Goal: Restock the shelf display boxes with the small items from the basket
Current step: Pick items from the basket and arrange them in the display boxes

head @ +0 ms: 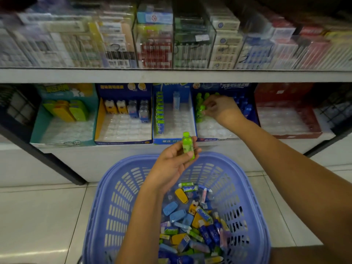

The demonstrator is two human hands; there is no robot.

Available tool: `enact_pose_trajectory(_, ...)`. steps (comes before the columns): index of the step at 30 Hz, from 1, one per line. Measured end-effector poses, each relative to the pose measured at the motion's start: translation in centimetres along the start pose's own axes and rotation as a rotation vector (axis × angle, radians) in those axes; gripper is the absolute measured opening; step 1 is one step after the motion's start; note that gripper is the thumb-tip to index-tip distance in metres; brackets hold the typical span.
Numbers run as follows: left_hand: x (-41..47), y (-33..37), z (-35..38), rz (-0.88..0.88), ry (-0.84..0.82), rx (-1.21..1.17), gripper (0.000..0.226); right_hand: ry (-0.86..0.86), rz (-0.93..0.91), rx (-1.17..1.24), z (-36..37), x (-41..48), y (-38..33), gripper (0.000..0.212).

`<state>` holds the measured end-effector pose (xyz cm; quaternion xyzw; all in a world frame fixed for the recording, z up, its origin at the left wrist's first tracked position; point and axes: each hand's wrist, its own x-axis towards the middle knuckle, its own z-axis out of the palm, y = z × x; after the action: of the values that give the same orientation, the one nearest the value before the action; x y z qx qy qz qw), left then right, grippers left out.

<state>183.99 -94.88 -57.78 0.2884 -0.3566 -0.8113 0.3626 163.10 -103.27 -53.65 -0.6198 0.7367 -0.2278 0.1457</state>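
Shelf boxes [215,111] behind; left hand [175,161] gripping upright green bottle [188,145], cap up; right hand [219,107] pinching among green bottles [200,109].

A single head-worn view looks forward and steeply down from above the basket [106,202] on the floor [38,216], facing the shelf [171,75] squarely at arm's reach. Wide-angle bowing curves the edges. The upper shelf row is blurred, perhaps from head motion. Both forearms enter from below.

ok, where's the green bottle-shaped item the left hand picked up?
Head view, centre: the green bottle-shaped item is upright in the left hand, above the basket's far rim, just before the blue display box.
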Motion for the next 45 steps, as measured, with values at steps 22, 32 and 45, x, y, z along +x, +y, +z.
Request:
enact_pose_trajectory(22,0.8,-1.1,1.7,0.374,0.267,1.221,0.054,0.177,0.045,0.455,-2.6,-7.5,-1.2,0.016)
enact_pose_trajectory(32,2.0,-2.6,0.3,0.312,0.187,1.521,0.063,0.030,0.056,0.230,-0.7,-1.0,2.5,0.041)
enact_pose_trajectory(45,2.0,-2.5,0.4,0.293,0.158,1.485,0.063,-0.108,0.067,-0.070,-0.9,0.0,1.5,0.026)
